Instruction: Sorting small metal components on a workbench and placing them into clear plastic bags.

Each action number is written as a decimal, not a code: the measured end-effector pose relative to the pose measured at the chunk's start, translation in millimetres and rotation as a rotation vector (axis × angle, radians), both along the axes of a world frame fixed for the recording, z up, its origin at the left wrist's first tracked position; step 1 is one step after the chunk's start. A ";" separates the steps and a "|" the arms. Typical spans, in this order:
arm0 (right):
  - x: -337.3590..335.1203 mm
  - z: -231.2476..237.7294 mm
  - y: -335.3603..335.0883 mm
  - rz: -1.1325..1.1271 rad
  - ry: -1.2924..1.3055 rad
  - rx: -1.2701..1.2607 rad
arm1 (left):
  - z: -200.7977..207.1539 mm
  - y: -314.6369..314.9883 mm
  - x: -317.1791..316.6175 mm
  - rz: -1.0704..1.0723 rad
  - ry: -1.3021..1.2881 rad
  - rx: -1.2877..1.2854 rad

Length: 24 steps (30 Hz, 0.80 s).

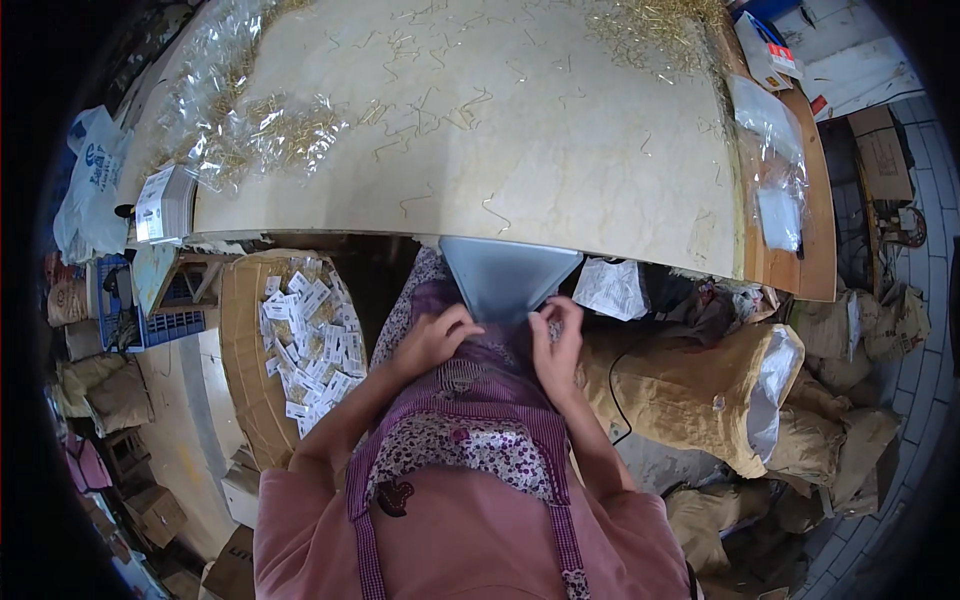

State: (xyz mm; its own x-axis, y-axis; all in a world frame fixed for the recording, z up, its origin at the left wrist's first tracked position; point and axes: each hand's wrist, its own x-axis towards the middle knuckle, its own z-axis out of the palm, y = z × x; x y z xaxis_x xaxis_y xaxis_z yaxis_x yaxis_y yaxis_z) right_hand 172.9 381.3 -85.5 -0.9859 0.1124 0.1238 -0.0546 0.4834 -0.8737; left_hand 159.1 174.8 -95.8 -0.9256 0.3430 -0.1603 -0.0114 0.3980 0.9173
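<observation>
A grey, translucent scoop-shaped tray (510,275) hangs at the front edge of the table, over my lap, narrowing toward me. My left hand (435,340) is beside its lower left side, fingers curled with thumb and fingertips together. At the lower right corner of the tray is my right hand (556,340), its thumb and fingers bent into a pinch. Whatever the fingertips hold is too small to make out. Several bent gold wire hooks (490,212) lie on the tabletop beyond the tray.
Clear bags of gold hooks (285,135) lie on the table's left, near a stack of printed cards (166,205). A carton of small carded packets (318,335) stands at my left. To the right are a brown sack (690,385) and a black cable (614,395).
</observation>
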 end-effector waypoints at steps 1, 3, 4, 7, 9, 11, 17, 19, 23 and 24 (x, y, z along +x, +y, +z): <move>-6.4 6.0 -1.2 -0.165 0.193 -0.005 | -3.3 -1.5 2.6 -0.003 0.010 0.001; -40.6 41.7 11.1 -0.112 0.505 0.188 | -8.3 -7.7 6.1 -0.184 0.170 0.019; -63.0 58.7 19.0 -0.040 0.568 0.317 | -12.1 -7.3 5.1 -0.190 0.405 0.032; -153.6 97.6 36.8 0.189 0.452 0.545 | 2.7 1.6 -2.4 -0.177 0.506 0.027; -222.8 98.1 47.2 0.208 0.367 0.628 | 11.4 6.0 0.1 -0.080 0.393 0.091; -287.6 82.8 65.2 0.175 0.357 0.698 | 14.0 8.8 -4.1 -0.067 0.373 0.124; -347.7 76.9 47.4 0.044 0.195 0.817 | 13.0 9.9 -3.6 -0.035 0.282 0.139; -329.6 83.0 40.8 0.341 0.147 0.659 | 14.0 9.2 -3.9 -0.036 0.240 0.140; -259.3 91.6 39.3 0.473 0.232 0.655 | 17.7 9.0 -5.2 -0.026 0.213 0.151; -244.5 93.7 41.8 0.474 0.230 0.656 | 19.0 9.4 -5.6 -0.020 0.194 0.159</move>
